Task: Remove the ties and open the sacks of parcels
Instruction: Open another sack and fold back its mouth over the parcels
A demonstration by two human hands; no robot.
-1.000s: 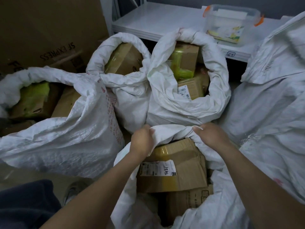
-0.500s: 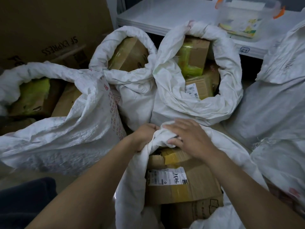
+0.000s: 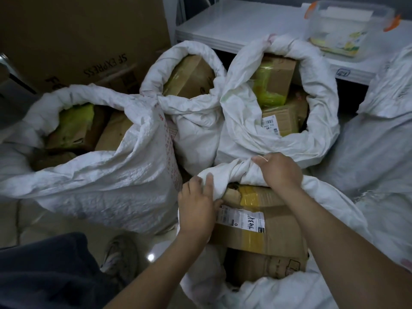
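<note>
A white woven sack [image 3: 229, 172] stands right in front of me with its mouth open. Inside lies a cardboard parcel [image 3: 267, 230] with a white label and yellow tape. My left hand [image 3: 197, 206] grips the sack's rolled rim at its near left. My right hand [image 3: 279, 172] holds the twisted rim at the far side. Three other sacks stand open with rolled rims: one at the left [image 3: 116, 166], one at the back middle [image 3: 196, 128], one at the back right [image 3: 245, 134]. Each shows cardboard parcels. No tie is visible.
More white sacks [image 3: 379, 141] pile up at the right. A big brown SF EXPRESS carton [image 3: 84, 36] stands at the back left. A white shelf [image 3: 234, 25] behind carries a clear plastic box [image 3: 343, 27] with orange clips. My dark trouser leg and a shoe [image 3: 120, 255] are at the lower left.
Both hands have shifted along the front sack's rim, the left hand nearer me and the right hand back to the far side, bunching the fabric. The camera has tilted slightly.
</note>
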